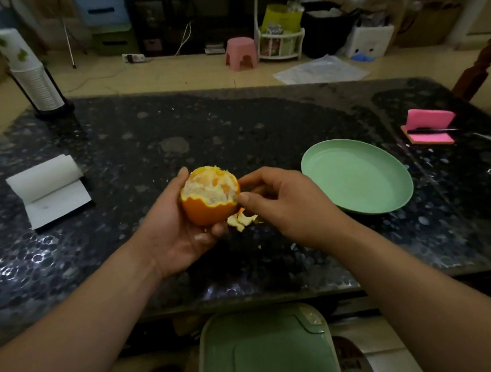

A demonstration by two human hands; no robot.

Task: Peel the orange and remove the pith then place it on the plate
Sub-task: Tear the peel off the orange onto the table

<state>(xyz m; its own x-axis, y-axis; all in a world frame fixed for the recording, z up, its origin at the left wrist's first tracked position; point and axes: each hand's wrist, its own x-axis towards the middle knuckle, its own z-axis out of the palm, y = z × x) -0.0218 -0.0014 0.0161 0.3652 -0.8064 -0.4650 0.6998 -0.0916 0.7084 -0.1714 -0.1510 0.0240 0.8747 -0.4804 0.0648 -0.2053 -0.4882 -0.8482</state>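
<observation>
While left hand (177, 226) cups orange (210, 198), right hand (284, 202) pinches peel edge.

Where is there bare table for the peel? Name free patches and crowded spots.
Free: the dark table between the white notepad and the left hand; the far middle, between the cup stack and the green plate. Crowded: the centre, where the left hand holds the orange and the right hand pinches its peel; the right end, by the pink notes.
</observation>
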